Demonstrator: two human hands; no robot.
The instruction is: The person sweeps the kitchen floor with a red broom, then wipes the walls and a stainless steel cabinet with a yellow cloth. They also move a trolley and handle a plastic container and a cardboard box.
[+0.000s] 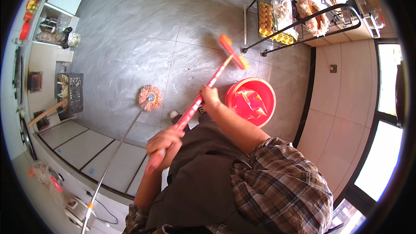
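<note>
Both of my hands hold a long-handled floor brush with a red patterned handle (215, 77) running diagonally before my body. My left hand (165, 144) wraps the handle near its lower end. Farther along the handle, my right hand (210, 97) grips it near its middle. At the far end is the red brush head (234, 54) with yellow-orange bristles; whether it touches the floor (139, 52) I cannot tell. Beside my right forearm stands a red bucket (273, 99) with a crumpled shiny red-and-gold packet (249, 102) inside.
A round mop with a pinkish head (150, 98) leans on a metal pole (112, 156) at left. The black wire rack (302, 21) at upper right holds eggs (265, 18), bags and a fluffy mop pad (312, 16). A black crate (75, 92) sits by the left cabinets.
</note>
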